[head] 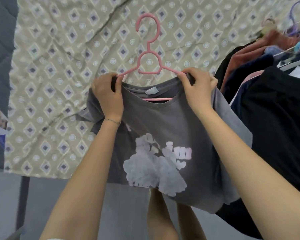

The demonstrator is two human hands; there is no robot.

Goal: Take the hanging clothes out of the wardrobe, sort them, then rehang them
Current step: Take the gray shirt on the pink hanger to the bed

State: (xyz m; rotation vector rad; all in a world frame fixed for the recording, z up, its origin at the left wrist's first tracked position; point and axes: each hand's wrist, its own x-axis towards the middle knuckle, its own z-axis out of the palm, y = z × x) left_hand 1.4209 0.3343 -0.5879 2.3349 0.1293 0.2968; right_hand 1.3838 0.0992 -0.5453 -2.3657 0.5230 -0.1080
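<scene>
Head view, looking down. A pink plastic hanger [150,54] is held up at the centre of the frame, hook uppermost, with a grey T-shirt [163,118] on it. The hanger's lower bar shows through the neck opening, just below a pale neck label [151,91]. The shirt hangs down through the lower centre of the frame, and its front carries a pale lilac print [156,167]

The left hand [107,96], left of centre, has fingers and thumb curled, pinching the shirt's shoulder fabric at the hanger's arm on that side. A thin bracelet [112,120] circles its wrist. The right hand [197,90], right of centre, grips the opposite shoulder of the shirt over the other hanger arm in the same way

Behind the hanger, a beige bedsheet [59,66] with a diamond pattern fills the upper left and middle of the frame. Along the right edge lies a heap of dark and rust-coloured garments [275,118], some on hangers, with purple hangers [298,13] blurred in the upper right corner. Grey floor [125,213] shows along the bottom of the frame
</scene>
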